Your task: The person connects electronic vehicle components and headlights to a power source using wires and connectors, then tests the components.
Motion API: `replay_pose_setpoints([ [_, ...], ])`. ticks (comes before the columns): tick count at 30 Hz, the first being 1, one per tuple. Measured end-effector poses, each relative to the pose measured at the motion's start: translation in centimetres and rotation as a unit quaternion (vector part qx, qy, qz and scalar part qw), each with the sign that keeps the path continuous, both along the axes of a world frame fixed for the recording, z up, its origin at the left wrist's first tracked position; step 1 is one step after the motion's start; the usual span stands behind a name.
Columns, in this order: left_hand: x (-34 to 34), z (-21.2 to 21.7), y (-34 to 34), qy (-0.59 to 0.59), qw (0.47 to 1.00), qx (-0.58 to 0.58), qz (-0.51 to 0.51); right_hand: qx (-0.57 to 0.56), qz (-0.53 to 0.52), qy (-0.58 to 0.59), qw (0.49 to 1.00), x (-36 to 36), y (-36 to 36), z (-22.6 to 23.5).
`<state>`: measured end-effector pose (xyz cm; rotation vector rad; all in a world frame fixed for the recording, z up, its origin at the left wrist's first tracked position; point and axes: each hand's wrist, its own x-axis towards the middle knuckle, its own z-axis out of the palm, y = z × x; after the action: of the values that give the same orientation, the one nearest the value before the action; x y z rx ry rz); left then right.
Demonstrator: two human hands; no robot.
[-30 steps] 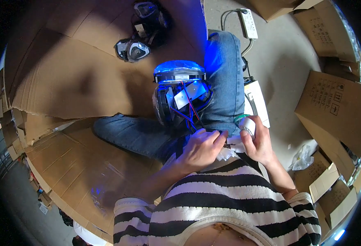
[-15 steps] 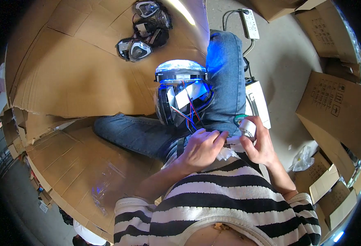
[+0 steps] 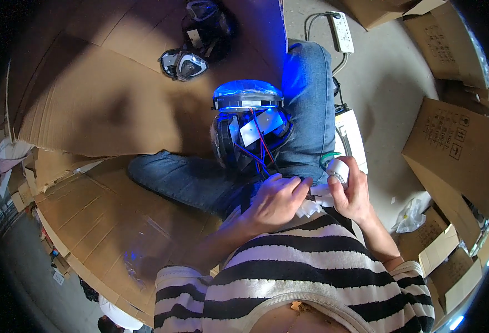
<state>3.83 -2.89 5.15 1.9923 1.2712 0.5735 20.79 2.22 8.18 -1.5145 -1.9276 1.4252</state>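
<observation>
A lamp unit [image 3: 247,99] with a clear domed lens, glowing blue, rests with its dark housing between my legs. A silver plate [image 3: 261,127] sits on its back. Thin red, blue and dark wires [image 3: 260,151] run from it down to my left hand [image 3: 277,201], whose fingers are closed at the wires; their ends are hidden. My right hand [image 3: 354,194] grips a small white cylinder [image 3: 339,171] between thumb and fingers. A green loop [image 3: 327,159] shows beside it. White connector-like pieces [image 3: 309,208] lie in my lap between the hands.
Several similar lamp units [image 3: 191,65] lie on the cardboard sheet [image 3: 100,105] ahead. A white power strip [image 3: 342,32] with cables is on the floor at the far right. Cardboard boxes [image 3: 450,133] stand on the right, near a crumpled plastic bag [image 3: 410,215].
The cardboard ahead and the lamp units on it have darkened, with blotchy shadows. The glowing lens looks bluer. Both hands keep nearly the same place and grip.
</observation>
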Motion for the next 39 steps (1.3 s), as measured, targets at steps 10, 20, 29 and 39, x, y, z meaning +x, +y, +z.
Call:
replay_pose_setpoints([
  [10,-0.1,0.2,0.2,0.018,1.0,0.005,0.0,-0.011,-0.01,0.035,0.999,0.2,0.2,0.4],
  [20,-3.1,3.3,3.1,-0.139,0.981,-0.056,0.123,-0.049,-0.158,0.13,0.978,4.5,-0.2,-0.9],
  [29,-9.7,20.6,5.0,0.032,0.979,-0.027,0.199,-0.056,-0.211,0.17,0.961,5.5,-1.2,-3.7],
  [39,-17.1,40.2,-10.6,0.203,0.705,0.297,0.612,-0.023,0.035,0.194,0.98,2.7,-0.2,-2.1],
])
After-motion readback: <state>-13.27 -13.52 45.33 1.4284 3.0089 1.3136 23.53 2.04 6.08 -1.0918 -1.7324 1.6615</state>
